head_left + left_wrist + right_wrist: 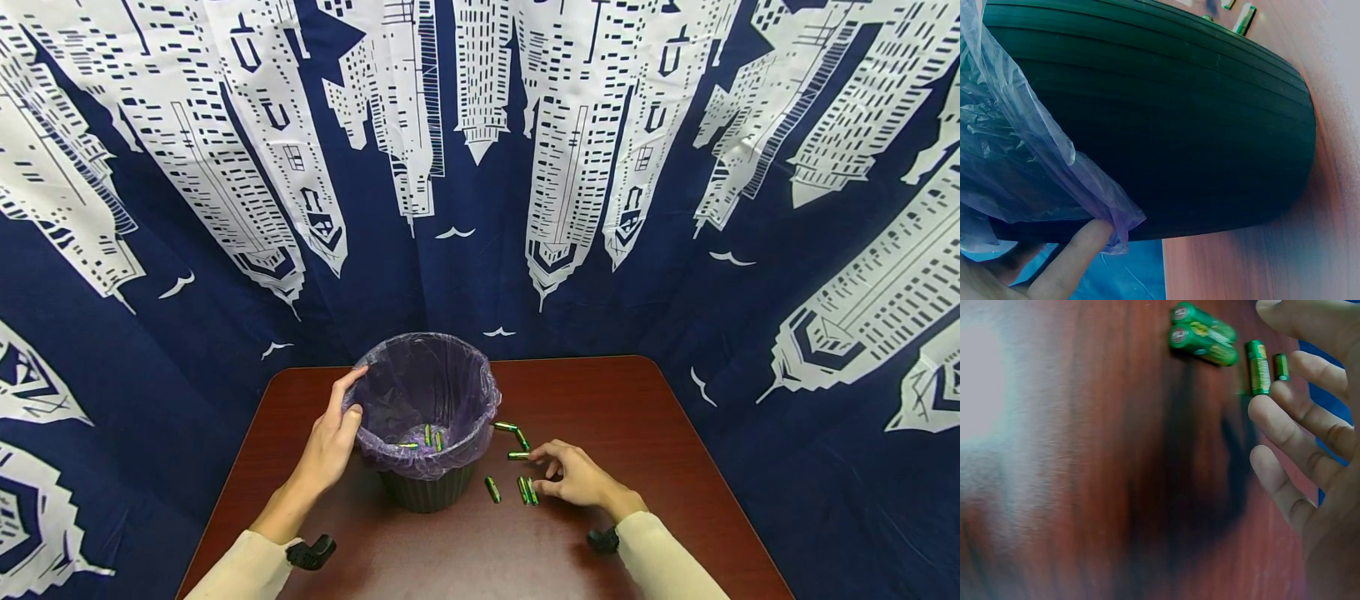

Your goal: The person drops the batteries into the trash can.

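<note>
A dark ribbed trash can (426,492) stands on the table, lined with a purple plastic bag (450,468) folded over its rim. Three green batteries (428,435) show inside it. My left hand (335,435) grips the rim at the left side, and in the left wrist view its thumb (1079,257) presses on the bag's edge. To the right of the can, my right hand (573,473) hovers over several loose batteries with its fingers apart. A pair of batteries (1204,337) lies side by side near its thumb; another battery (1259,367) shows close beyond the fingertips.
The reddish-brown wooden table (600,400) has rounded back corners. Behind it hangs a dark blue curtain (465,275) printed with white buildings. One single battery (492,489) lies between the can and the pair; others trail toward the can's right side.
</note>
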`<state>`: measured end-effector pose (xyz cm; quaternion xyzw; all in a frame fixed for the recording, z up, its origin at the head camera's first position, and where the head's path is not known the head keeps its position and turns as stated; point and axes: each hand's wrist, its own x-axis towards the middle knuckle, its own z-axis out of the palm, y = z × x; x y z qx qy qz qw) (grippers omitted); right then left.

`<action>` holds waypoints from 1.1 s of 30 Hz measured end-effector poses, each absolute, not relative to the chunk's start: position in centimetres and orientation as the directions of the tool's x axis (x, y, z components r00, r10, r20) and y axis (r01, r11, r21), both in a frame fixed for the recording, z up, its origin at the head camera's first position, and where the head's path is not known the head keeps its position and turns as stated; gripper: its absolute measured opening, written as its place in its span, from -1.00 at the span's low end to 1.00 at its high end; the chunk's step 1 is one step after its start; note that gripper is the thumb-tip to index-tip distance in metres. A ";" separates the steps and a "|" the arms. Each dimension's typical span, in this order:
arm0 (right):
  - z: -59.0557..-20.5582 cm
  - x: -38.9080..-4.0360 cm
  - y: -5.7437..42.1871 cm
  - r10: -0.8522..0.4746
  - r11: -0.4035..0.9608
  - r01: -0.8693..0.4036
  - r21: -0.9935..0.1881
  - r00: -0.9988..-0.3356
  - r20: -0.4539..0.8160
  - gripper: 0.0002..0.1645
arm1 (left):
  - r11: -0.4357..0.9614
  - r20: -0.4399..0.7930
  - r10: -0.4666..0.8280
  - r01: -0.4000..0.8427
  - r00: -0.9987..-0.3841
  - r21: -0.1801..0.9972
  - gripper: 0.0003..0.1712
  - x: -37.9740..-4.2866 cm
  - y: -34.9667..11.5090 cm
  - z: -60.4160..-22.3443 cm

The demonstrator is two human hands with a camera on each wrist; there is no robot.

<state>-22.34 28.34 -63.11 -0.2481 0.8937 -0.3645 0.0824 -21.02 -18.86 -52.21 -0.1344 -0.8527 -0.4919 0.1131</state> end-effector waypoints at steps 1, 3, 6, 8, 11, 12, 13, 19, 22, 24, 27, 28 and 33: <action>-63.3 -22.3 28.3 -0.506 0.614 -0.382 -0.690 -0.862 0.028 -0.45 | 0.480 0.325 0.118 0.340 -0.938 0.809 -0.29 -21.0 -18.9 -52.2; -63.7 -22.1 28.2 -0.512 0.623 -0.383 -0.682 -0.859 0.015 -0.43 | 0.480 0.325 0.118 0.340 -0.938 0.809 -0.29 -21.0 -18.9 -52.2; -64.1 -22.0 28.1 -0.525 0.632 -0.387 -0.672 -0.851 -0.003 -0.39 | 0.479 0.328 0.117 0.343 -0.937 0.808 -0.29 -21.0 -18.9 -52.2; -64.3 -21.9 28.0 -0.530 0.637 -0.392 -0.664 -0.848 -0.008 -0.35 | 0.478 0.331 0.116 0.345 -0.937 0.808 -0.29 -21.0 -18.9 -52.2; -64.4 -21.9 27.8 -0.531 0.653 -0.398 -0.645 -0.847 -0.015 -0.31 | 0.476 0.333 0.115 0.346 -0.936 0.808 -0.30 -21.0 -19.0 -52.2; -64.5 -21.9 27.8 -0.530 0.660 -0.402 -0.635 -0.848 -0.015 -0.31 | 0.475 0.335 0.115 0.348 -0.935 0.808 -0.30 -21.0 -19.0 -52.2; -64.6 -21.9 27.7 -0.528 0.668 -0.403 -0.625 -0.849 -0.018 -0.30 | 0.473 0.337 0.115 0.350 -0.934 0.808 -0.30 -21.0 -19.0 -52.2; -65.1 -22.0 27.7 -0.522 0.686 -0.404 -0.606 -0.853 -0.022 -0.33 | 0.472 0.347 0.114 0.358 -0.931 0.806 -0.30 -21.1 -19.0 -52.3; -65.2 -21.9 27.8 -0.529 0.672 -0.421 -0.608 -0.849 0.004 -0.37 | 0.469 0.347 0.115 0.359 -0.931 0.807 -0.30 -21.0 -19.0 -52.3; -65.3 -21.8 27.9 -0.542 0.653 -0.444 -0.614 -0.840 0.030 -0.40 | 0.464 0.350 0.118 0.363 -0.929 0.808 -0.30 -21.0 -19.0 -52.2; -66.0 -22.0 28.4 -0.576 0.615 -0.501 -0.609 -0.813 0.088 -0.45 | 0.462 0.352 0.119 0.365 -0.929 0.808 -0.30 -21.0 -18.9 -52.2; -66.0 -21.9 28.4 -0.579 0.611 -0.508 -0.607 -0.810 0.095 -0.46 | 0.463 0.352 0.118 0.365 -0.928 0.808 -0.30 -21.0 -18.9 -52.2; -65.1 -21.6 27.9 -0.523 0.678 -0.415 -0.607 -0.852 -0.002 -0.46 | 0.468 0.351 0.114 0.362 -0.929 0.806 -0.30 -21.0 -18.9 -52.3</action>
